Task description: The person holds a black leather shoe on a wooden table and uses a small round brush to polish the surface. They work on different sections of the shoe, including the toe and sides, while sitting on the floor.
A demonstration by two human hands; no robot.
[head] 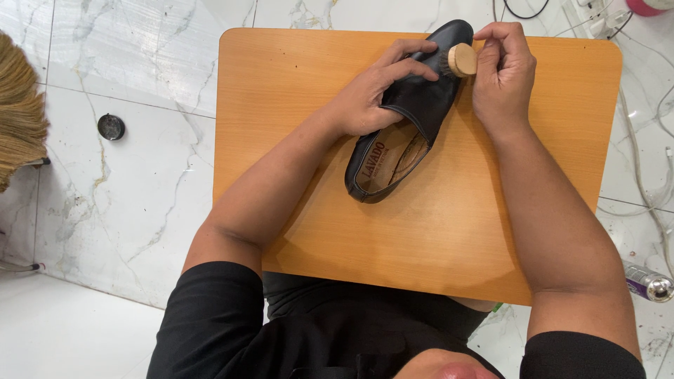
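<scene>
On the orange-brown wooden board [449,224] resting across your lap, bare surface lies open along the near edge and the left side, while the work sits crowded against the far edge, just short of the rounded far-right corner. Your black leather shoe [414,105] lies there on a diagonal, toe pointing to the far edge and heel opening toward you, with the tan insole showing. Your left hand [372,95] rests over the shoe's upper, fingers spread and curled across the vamp, steadying it against the board. Your right hand [502,70] is closed around a small round wooden brush [461,60], thumb and fingers pinching its pale disc-shaped handle; the dark bristles meet the toe part of the shoe just beside your left fingertips. Both forearms angle inward across the board, leaving a bare wedge of wood between them. Around the board lies white marbled floor [126,196]. To your left, well apart, a small dark round lid [111,127] sits on the tiles, and a straw broom [17,112] enters at the frame's left edge. To your right, thin white cables [646,189] trail over the floor, and a metallic spray can [649,283] with a purple band lies near your right elbow.
</scene>
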